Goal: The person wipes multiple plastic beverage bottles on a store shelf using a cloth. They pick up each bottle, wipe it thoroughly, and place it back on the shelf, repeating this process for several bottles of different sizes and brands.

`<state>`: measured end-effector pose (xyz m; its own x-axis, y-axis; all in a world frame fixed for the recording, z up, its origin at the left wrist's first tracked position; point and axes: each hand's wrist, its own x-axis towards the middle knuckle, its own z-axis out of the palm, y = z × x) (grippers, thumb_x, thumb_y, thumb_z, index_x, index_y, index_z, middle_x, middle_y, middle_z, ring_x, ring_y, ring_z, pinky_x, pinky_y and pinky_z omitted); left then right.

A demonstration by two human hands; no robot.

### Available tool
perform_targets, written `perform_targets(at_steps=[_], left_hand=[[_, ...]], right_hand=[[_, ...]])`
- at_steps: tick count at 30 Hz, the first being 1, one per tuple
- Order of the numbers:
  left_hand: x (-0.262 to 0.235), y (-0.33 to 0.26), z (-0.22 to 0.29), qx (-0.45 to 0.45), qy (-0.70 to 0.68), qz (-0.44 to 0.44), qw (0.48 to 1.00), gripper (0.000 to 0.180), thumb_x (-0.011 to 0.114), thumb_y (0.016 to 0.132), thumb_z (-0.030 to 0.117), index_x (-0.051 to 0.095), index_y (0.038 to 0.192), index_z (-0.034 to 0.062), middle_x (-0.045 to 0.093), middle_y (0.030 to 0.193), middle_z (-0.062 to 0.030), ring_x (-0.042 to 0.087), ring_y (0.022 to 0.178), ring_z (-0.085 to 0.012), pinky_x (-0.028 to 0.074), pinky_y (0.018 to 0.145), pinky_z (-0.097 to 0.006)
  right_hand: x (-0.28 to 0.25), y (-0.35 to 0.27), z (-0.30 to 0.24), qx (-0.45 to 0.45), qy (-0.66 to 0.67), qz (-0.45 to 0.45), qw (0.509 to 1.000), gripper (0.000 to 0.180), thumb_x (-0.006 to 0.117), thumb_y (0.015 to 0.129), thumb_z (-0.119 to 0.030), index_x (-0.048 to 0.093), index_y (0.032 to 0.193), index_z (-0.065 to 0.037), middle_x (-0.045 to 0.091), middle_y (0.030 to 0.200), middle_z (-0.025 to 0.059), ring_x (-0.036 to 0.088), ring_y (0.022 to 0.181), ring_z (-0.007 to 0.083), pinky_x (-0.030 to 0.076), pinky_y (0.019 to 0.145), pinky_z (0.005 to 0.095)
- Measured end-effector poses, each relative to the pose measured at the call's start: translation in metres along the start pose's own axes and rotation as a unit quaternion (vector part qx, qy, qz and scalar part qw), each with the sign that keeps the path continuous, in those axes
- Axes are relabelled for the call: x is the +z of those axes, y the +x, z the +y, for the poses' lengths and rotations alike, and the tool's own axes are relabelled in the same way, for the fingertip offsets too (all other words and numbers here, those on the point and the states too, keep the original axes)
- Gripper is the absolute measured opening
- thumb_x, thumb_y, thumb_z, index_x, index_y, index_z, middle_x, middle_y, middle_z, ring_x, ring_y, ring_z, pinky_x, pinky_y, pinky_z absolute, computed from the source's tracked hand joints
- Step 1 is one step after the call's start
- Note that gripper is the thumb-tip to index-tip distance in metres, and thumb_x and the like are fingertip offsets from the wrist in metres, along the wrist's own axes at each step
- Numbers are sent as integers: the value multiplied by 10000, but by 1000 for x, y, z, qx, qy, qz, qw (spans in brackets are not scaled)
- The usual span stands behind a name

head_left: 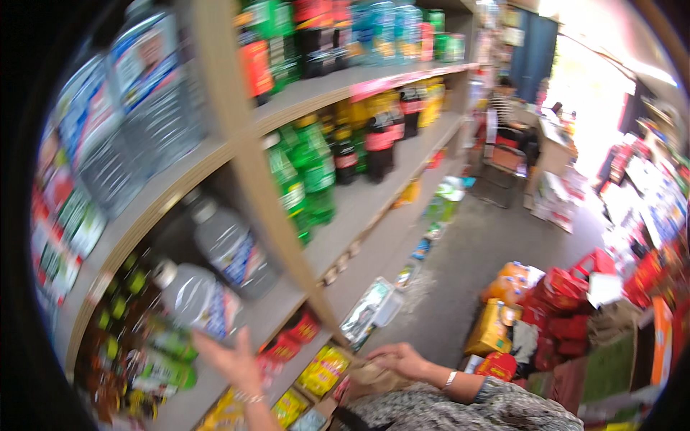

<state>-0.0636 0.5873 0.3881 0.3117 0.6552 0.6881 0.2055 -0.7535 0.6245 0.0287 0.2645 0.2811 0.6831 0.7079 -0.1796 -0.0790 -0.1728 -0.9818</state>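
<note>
My left hand (236, 365) is open, its fingers apart, just in front of a large clear plastic bottle (195, 296) on the lower shelf. Whether the fingertips touch that bottle I cannot tell. Behind it stands a second large clear bottle (233, 248) with a white cap. Beside my left hand are green-labelled bottles (164, 366). My right hand (401, 361) is lower right, its fingers curled over a crumpled brown paper-like thing (375, 379). Part of this brown thing is hidden by the hand and the patterned clothing.
Wooden shelving (277, 194) holds soft drink bottles, including green bottles (307, 169) and dark bottles (381, 144). Yellow packets (323, 370) sit in boxes below. Red bags (564, 287) and cartons crowd the floor at right. Farther off are a chair (503, 161), a counter and a person (502, 108).
</note>
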Motion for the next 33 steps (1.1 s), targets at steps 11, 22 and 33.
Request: perform_targets(at_steps=[11,22,33], left_hand=[[-3,-5,31,-9,-40,13,999,236,757,824,128,576,728,10,562,551,-136,578,470,-249,442,489,-382],[32,37,26,-84,74,-3,994,191,703,839,123,590,782,-21,650,714,-239,647,697,-450,500,634,-510],[72,67,30,-167,79,87,979,591,740,831,315,440,1091,-122,644,889,-341,634,837,-507,508,754,-539]], right_hand=[[7,2,4,57,209,-59,974,230,605,944,-12,647,1156,65,703,1028,139,675,904,169,569,812,296],[1,1,14,28,201,-61,977,199,622,939,-16,674,1120,47,704,1006,109,667,878,157,568,795,290],[-18,1,31,49,225,-33,973,197,621,939,-21,675,1114,51,701,997,116,668,864,159,571,785,298]])
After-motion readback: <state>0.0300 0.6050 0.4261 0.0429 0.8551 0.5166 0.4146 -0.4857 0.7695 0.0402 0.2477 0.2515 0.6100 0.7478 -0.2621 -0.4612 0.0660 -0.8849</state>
